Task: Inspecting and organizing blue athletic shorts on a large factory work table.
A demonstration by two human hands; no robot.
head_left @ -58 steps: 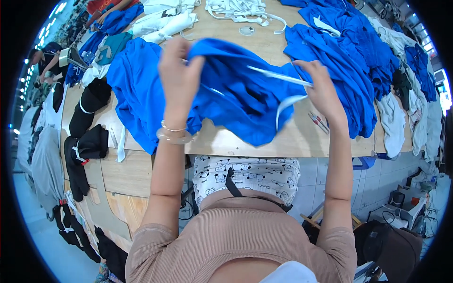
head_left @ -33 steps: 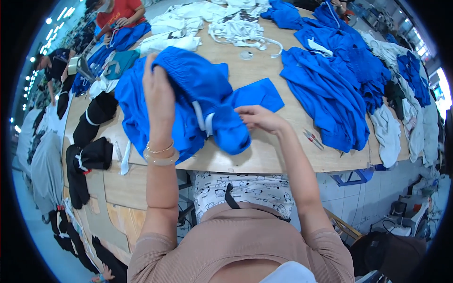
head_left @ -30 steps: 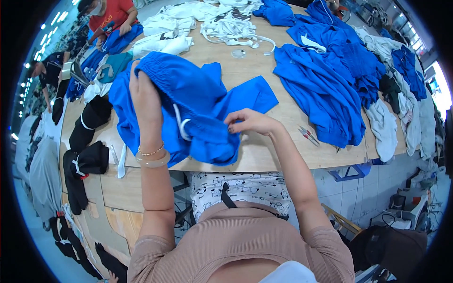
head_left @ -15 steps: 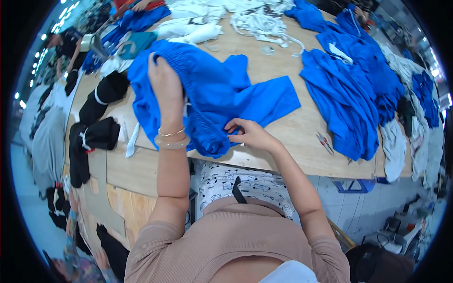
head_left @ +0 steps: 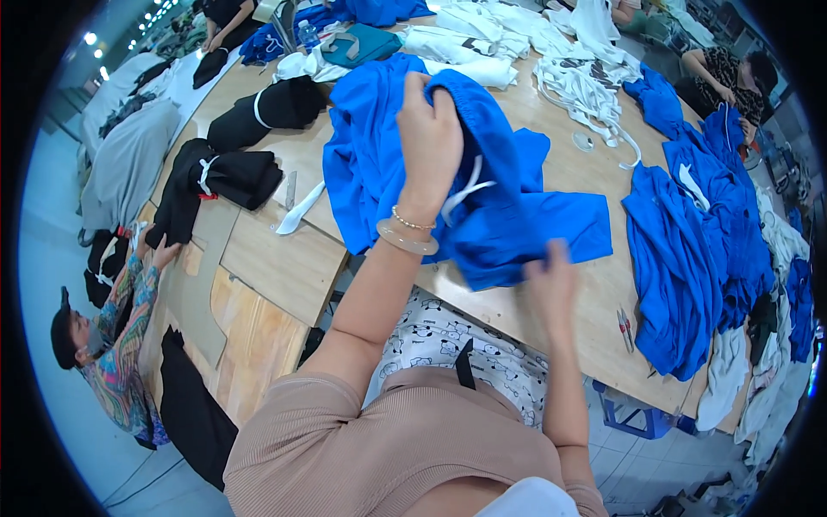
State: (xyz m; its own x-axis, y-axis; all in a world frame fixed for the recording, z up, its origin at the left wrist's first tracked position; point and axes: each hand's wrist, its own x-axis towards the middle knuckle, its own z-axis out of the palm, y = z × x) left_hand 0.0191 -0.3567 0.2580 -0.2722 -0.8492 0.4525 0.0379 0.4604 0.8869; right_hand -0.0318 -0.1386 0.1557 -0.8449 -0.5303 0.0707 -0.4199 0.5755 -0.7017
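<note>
A blue garment (head_left: 448,172) with a white drawstring lies bunched on the wooden table (head_left: 284,258) in front of me. My left hand (head_left: 428,142), with bracelets at the wrist, grips the garment's gathered waistband and holds it up. My right hand (head_left: 551,289) rests at the garment's lower edge near the table's front, its fingers on the blue fabric; whether it grips the cloth I cannot tell.
A heap of blue garments (head_left: 689,250) lies at the right, with small scissors (head_left: 624,327) beside it. Black folded garments (head_left: 233,172) sit at the left, white ones (head_left: 482,34) at the back. A person in a patterned sleeve (head_left: 121,327) reaches onto the table's left end.
The garment was spread between both hands, then gathered. My left hand has lifted the waistband higher, and my right hand has slid down to the lower edge.
</note>
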